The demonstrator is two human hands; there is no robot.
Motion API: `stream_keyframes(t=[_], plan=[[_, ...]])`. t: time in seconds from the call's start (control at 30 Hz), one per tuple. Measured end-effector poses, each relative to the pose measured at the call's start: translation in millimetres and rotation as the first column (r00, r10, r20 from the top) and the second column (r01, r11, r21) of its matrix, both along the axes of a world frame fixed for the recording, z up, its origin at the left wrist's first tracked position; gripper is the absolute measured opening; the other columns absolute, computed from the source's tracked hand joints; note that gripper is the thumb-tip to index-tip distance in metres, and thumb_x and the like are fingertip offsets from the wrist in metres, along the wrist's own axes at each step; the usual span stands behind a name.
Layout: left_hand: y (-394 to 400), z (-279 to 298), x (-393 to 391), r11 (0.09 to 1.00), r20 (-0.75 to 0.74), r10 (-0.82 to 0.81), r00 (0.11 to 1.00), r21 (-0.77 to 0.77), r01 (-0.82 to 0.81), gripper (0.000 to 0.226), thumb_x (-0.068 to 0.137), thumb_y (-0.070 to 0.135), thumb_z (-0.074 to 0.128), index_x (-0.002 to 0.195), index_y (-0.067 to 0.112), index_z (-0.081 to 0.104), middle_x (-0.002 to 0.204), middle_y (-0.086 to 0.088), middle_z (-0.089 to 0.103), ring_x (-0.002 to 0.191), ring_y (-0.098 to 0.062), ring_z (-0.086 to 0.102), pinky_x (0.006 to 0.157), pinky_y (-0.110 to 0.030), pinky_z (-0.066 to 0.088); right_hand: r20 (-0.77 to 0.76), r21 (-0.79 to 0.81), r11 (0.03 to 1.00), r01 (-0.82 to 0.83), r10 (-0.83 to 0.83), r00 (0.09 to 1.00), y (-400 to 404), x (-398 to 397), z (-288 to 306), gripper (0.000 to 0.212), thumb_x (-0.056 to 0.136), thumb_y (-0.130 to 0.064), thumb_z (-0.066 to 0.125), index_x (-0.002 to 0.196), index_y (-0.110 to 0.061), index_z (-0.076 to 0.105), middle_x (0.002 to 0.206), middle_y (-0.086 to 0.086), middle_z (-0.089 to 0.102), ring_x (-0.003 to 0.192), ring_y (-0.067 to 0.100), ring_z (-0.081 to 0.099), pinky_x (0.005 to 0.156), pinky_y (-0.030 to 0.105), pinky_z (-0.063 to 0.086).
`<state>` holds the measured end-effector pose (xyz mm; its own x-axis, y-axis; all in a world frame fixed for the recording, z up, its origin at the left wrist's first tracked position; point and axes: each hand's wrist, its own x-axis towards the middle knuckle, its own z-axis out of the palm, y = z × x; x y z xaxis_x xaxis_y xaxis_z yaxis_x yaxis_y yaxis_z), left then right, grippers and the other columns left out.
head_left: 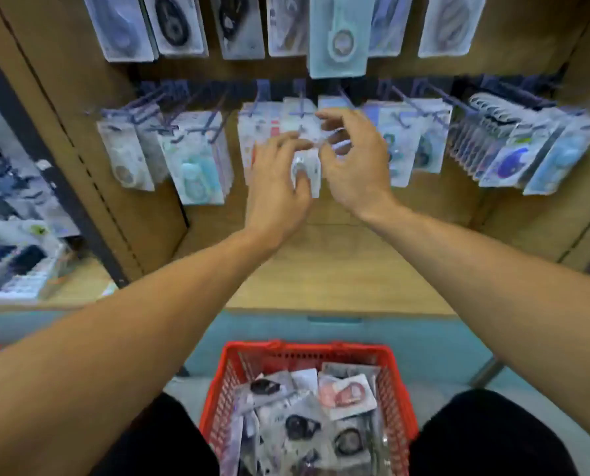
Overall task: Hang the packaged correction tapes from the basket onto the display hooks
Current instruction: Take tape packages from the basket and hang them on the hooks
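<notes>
Both hands hold one pale packet (305,170) at the middle of the frame: the left hand (280,180) grips its lower part, while the right hand (352,166) pinches its top edge with curled fingers. It hangs just below a blue hook (300,97) in the middle row. More packets (307,420) lie piled in the red basket (395,383), bottom centre.
</notes>
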<state>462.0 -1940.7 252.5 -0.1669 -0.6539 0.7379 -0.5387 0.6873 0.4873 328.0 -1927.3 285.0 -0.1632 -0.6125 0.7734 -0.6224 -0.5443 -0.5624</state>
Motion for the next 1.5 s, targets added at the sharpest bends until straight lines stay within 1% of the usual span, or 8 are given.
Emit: stream_keyframes(t=[0.13, 0.27, 0.47, 0.6, 0.87, 0.93, 1.23, 1.5], plan=[[49.4, -109.6, 10.1, 0.965, 0.035, -0.029, 0.999, 0.260, 0.019, 0.049, 0.076, -0.001, 0.055, 0.124, 0.004, 0.065, 0.135, -0.015, 0.060, 0.131, -0.031, 0.051, 0.116, -0.028, 0.031, 0.263, 0.228, 0.973, -0.026, -0.036, 0.964, 23.1, 18.3, -104.5, 0.038, 0.085, 0.003, 0.058, 0.115, -0.020, 0.065, 0.095, -0.001, 0.066, 0.078, 0.007, 0.062, 0.074, 0.015, 0.048], [86.1, -215.2, 28.2, 0.750, 0.204, -0.088, 0.975, 0.658, -0.070, 0.053, 0.084, -0.003, 0.059, 0.136, 0.005, 0.058, 0.144, -0.017, 0.052, 0.136, -0.034, 0.047, 0.116, -0.036, 0.033, 0.199, 0.596, 0.803, 0.000, -0.147, 0.969, 49.0, 24.7, -234.7, 0.037, 0.083, 0.003, 0.057, 0.113, -0.014, 0.068, 0.099, 0.004, 0.066, 0.083, 0.020, 0.065, 0.082, 0.034, 0.054], [127.8, -341.1, 66.9, 0.250, 0.355, -0.208, 0.911, 0.920, -0.302, 0.068, 0.091, 0.024, 0.076, 0.150, 0.009, 0.048, 0.152, -0.015, 0.052, 0.136, -0.032, 0.054, 0.109, -0.034, 0.046, -0.207, 0.977, 0.086, 0.193, 0.218, 0.954, 110.1, 5.9, -387.9, 0.059, 0.087, -0.023, 0.069, 0.142, -0.019, 0.051, 0.141, 0.008, 0.056, 0.124, 0.031, 0.058, 0.095, 0.031, 0.048], [144.7, -379.2, 79.3, 0.129, 0.376, -0.119, 0.919, 0.924, -0.361, 0.087, 0.084, 0.036, 0.084, 0.156, 0.014, 0.039, 0.151, -0.013, 0.049, 0.130, -0.032, 0.057, 0.104, -0.035, 0.052, -0.295, 0.951, 0.111, 0.288, 0.605, 0.739, 134.7, 15.6, -414.2, 0.097, 0.085, -0.022, 0.076, 0.160, -0.029, 0.016, 0.164, 0.004, 0.021, 0.149, 0.031, 0.023, 0.117, 0.044, 0.033], [148.8, -397.1, 70.9, 0.081, 0.314, 0.008, 0.949, 0.946, -0.313, 0.074, 0.086, 0.009, 0.081, 0.148, 0.010, 0.042, 0.139, -0.008, 0.057, 0.119, -0.022, 0.060, 0.084, -0.022, 0.057, -0.415, 0.899, 0.282, 0.336, 0.794, 0.445, 144.3, 43.6, -431.3, 0.106, 0.091, -0.016, 0.069, 0.160, -0.032, -0.009, 0.168, 0.004, -0.016, 0.154, 0.034, -0.012, 0.125, 0.051, 0.004], [149.0, -397.1, 70.1, 0.064, 0.329, 0.047, 0.943, 0.941, -0.332, 0.059, 0.085, 0.002, 0.080, 0.134, 0.010, 0.048, 0.128, -0.004, 0.062, 0.105, -0.017, 0.061, 0.067, -0.014, 0.054, -0.443, 0.884, 0.307, 0.351, 0.791, 0.422, 142.3, 44.2, -434.3, 0.107, 0.092, -0.014, 0.067, 0.159, -0.031, -0.014, 0.167, 0.004, -0.020, 0.153, 0.034, -0.016, 0.124, 0.051, 0.000], [150.0, -397.1, 69.1, -0.162, 0.300, 0.034, 0.953, 0.943, -0.291, 0.073, 0.068, 0.007, 0.096, 0.128, 0.002, 0.054, 0.129, -0.010, 0.067, 0.120, -0.027, 0.066, 0.091, -0.031, 0.058, -0.487, 0.856, 0.366, 0.365, 0.808, 0.331, 129.6, 49.3, -435.4, 0.115, 0.083, -0.015, 0.078, 0.161, -0.018, -0.006, 0.161, 0.022, 0.013, 0.152, 0.038, 0.005, 0.124, 0.052, 0.004], [160.3, -406.2, 76.6, -0.089, 0.318, -0.187, 0.929, 0.937, -0.338, 0.059, 0.081, 0.005, 0.081, 0.134, 0.006, 0.055, 0.131, -0.018, 0.065, 0.100, -0.025, 0.067, 0.094, -0.037, 0.061, -0.411, 0.901, 0.301, 0.313, 0.821, 0.397, 130.0, 44.8, -436.2, 0.106, 0.076, -0.018, 0.084, 0.155, -0.010, 0.013, 0.161, 0.014, 0.023, 0.149, 0.030, 0.022, 0.121, 0.049, 0.022]])
